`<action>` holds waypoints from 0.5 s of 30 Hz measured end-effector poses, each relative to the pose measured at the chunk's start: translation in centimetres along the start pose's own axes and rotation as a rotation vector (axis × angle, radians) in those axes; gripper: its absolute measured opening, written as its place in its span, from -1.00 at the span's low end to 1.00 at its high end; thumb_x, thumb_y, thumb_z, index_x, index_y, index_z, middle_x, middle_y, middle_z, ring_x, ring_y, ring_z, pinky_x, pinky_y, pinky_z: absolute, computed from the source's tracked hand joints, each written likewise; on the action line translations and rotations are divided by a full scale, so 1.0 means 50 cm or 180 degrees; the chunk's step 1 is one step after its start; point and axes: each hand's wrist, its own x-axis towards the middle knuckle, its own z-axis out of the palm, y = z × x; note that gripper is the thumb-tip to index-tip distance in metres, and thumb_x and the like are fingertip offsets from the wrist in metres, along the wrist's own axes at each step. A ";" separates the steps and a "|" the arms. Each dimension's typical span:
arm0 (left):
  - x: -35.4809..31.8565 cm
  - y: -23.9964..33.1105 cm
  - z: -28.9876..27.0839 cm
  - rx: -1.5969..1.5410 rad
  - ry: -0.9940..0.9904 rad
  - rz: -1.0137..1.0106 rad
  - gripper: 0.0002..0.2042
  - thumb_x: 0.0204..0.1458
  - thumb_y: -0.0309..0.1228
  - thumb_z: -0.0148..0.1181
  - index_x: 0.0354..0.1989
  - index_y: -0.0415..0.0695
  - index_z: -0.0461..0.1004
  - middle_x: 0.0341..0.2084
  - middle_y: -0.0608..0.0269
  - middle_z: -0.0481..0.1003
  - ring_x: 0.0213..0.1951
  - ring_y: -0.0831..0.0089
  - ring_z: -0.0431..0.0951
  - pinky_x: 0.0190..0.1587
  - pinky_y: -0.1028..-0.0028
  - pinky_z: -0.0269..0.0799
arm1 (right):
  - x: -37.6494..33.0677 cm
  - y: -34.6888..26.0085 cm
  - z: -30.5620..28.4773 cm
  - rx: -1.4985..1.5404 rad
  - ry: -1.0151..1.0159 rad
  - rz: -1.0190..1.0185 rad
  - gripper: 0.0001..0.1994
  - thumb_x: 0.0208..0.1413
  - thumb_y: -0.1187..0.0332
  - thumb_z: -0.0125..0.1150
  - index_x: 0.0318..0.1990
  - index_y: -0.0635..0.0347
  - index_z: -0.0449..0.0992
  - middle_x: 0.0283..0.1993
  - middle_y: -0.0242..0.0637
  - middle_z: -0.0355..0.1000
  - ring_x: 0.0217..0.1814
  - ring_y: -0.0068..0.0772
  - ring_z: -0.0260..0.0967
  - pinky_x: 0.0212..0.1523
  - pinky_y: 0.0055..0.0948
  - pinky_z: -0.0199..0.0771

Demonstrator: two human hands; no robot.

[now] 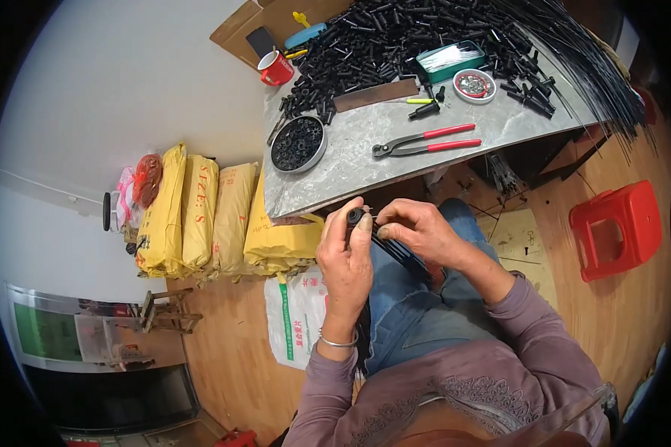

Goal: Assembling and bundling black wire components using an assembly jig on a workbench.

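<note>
My left hand point(346, 261) is closed around a small round black part point(356, 217), thumb against its side. Just right of it, my right hand point(419, 227) pinches thumb to forefinger on a thin piece, too small to name, beside the part. Both hands are over my lap, just off the table's front edge. Thin black rods point(401, 257) run below my right hand across my legs. On the grey table point(358, 160) lie pincers point(429, 141) with red handles, a round dish point(322, 154) of black rings, and a loose black fitting point(425, 111).
Black fittings point(402, 33) are heaped at the back, beside a teal box point(443, 73) of thin white pieces and a small dish point(475, 100). A red mug point(277, 69) stands left. Long black rods point(596, 67) overhang the right edge. Yellow sacks point(199, 212) and a red stool point(626, 231) flank the table.
</note>
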 end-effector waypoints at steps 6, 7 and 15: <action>-0.005 0.010 -0.034 -0.0226 -0.0294 -0.0159 -0.77 0.15 -0.37 0.08 -0.10 -0.26 0.45 -0.34 0.19 0.48 -0.29 0.48 0.46 -0.22 0.51 0.37 | -0.003 -0.013 0.013 -0.0215 -0.0129 -0.0393 -0.92 0.06 0.49 0.13 -0.35 0.33 0.47 -0.37 -0.15 0.42 -0.40 -0.27 0.42 -0.36 -0.38 0.42; -0.005 0.010 -0.035 -0.0257 -0.0356 -0.0131 -0.78 0.16 -0.36 0.08 -0.13 -0.24 0.44 -0.35 0.24 0.45 -0.30 0.53 0.42 -0.24 0.56 0.33 | -0.005 -0.013 0.016 -0.0310 -0.0120 -0.0507 -0.92 0.07 0.48 0.12 -0.35 0.32 0.45 -0.38 -0.13 0.40 -0.39 -0.21 0.42 -0.35 -0.36 0.41; -0.017 0.001 -0.051 -0.0595 -0.0602 -0.0354 -0.83 0.16 -0.36 0.08 -0.23 -0.21 0.37 -0.40 0.36 0.31 -0.38 0.60 0.27 -0.31 0.62 0.22 | -0.015 -0.037 0.016 -0.0416 -0.0489 -0.0655 -0.90 0.09 0.45 0.08 -0.37 0.31 0.37 -0.44 -0.09 0.34 -0.38 -0.09 0.38 -0.35 -0.28 0.37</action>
